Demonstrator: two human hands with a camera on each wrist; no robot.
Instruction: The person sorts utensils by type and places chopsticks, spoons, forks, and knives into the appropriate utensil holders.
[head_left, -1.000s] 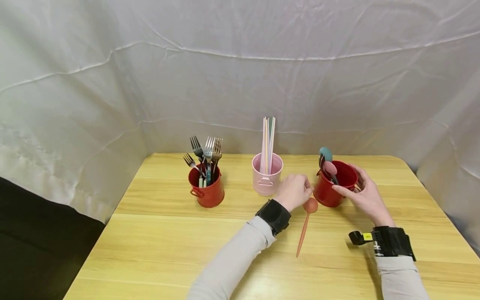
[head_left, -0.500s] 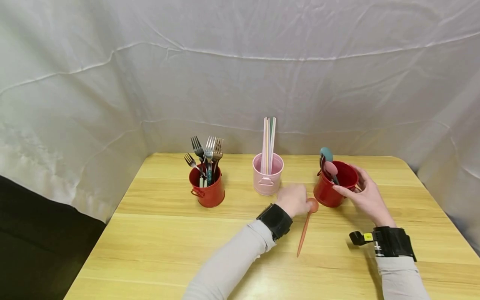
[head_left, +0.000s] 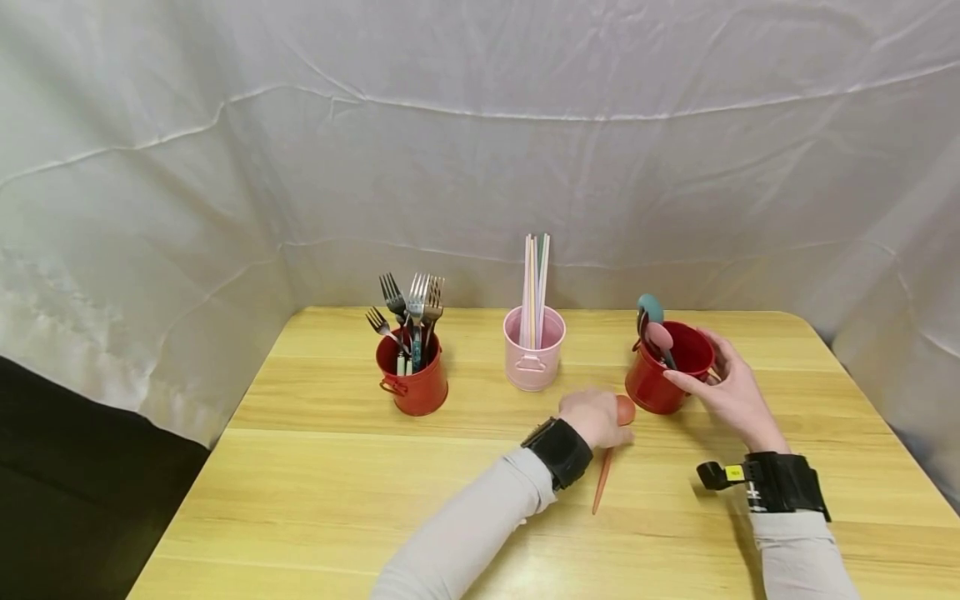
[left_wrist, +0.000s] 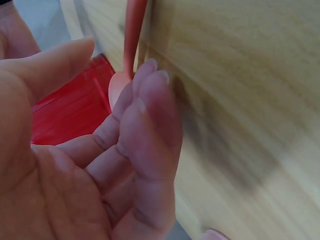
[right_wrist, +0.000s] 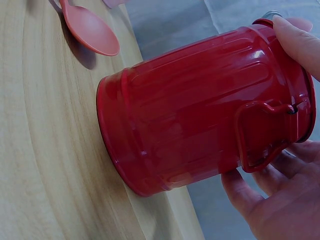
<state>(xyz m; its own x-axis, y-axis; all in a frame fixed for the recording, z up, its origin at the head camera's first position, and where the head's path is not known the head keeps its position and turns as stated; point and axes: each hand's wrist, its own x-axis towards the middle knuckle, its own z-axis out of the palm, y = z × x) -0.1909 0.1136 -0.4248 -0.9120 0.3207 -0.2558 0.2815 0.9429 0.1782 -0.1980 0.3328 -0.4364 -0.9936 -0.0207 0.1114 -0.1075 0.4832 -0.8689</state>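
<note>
An orange-red spoon [head_left: 625, 411] lies on the wooden table, its bowl toward the back. My left hand [head_left: 595, 419] is over the spoon's upper handle and hides part of it. In the left wrist view the thumb [left_wrist: 57, 67] stands apart from the bent fingers [left_wrist: 152, 125], and the spoon handle [left_wrist: 133, 35] shows beyond the fingertips. With thumb and fingers at the rim, my right hand [head_left: 731, 398] holds a red bucket [right_wrist: 180, 110] that stands on the table. Blue and pink spoons [head_left: 660, 336] lean inside that bucket.
To the left of the spoon stands a pink bucket [head_left: 531, 371] with several thin straight sticks [head_left: 534, 292]. Farther left is another red bucket [head_left: 422, 393] full of forks [head_left: 417, 296]. A pale curtain [head_left: 480, 183] hangs behind the table.
My left hand has come down from beside the spoon's bowl toward me and is now over its handle. My right hand and its bucket have stayed put.
</note>
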